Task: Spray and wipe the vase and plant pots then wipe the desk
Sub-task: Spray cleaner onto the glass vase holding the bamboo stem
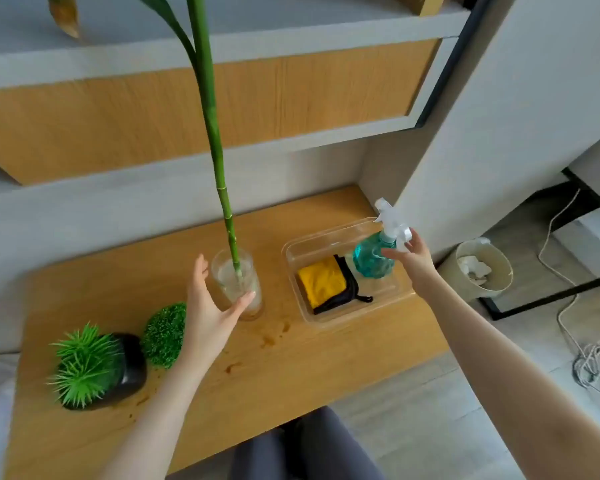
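Wooden desk [257,368] fills the lower centre of the frame, grey wall and a wood-fronted shelf unit [222,98] across the top; grey floor at right with a white waste bin [484,268] and a loose white cable [568,306]. Glass vase [236,282] stands mid-frame on the desk, one tall green stalk [215,140] rising out of it to the top edge. Left hand [210,306] is just left of the vase, fingers straight and spread wide, thumb tip at the vase's lower front (contact or a hair off, cannot tell); nothing gripped. Clear plastic tray [293,251] sits right of the vase, near but apart; inside it a folded yellow cloth [321,284] with black edging, lying flat, and a teal spray bottle [369,254] with a white trigger head, upright at the tray's right end. Right hand [414,259] is at the bottle's right side, fingers loosely extended toward the neck and trigger; touching looks likely, a closed grip is not visible. Lower left of the frame: black plant pot [132,368] with spiky green foliage, tilted toward the camera; a round green plant ball [161,336] just beside it, its pot hidden. Dark wet-looking spots [274,336] on the desk below the vase.
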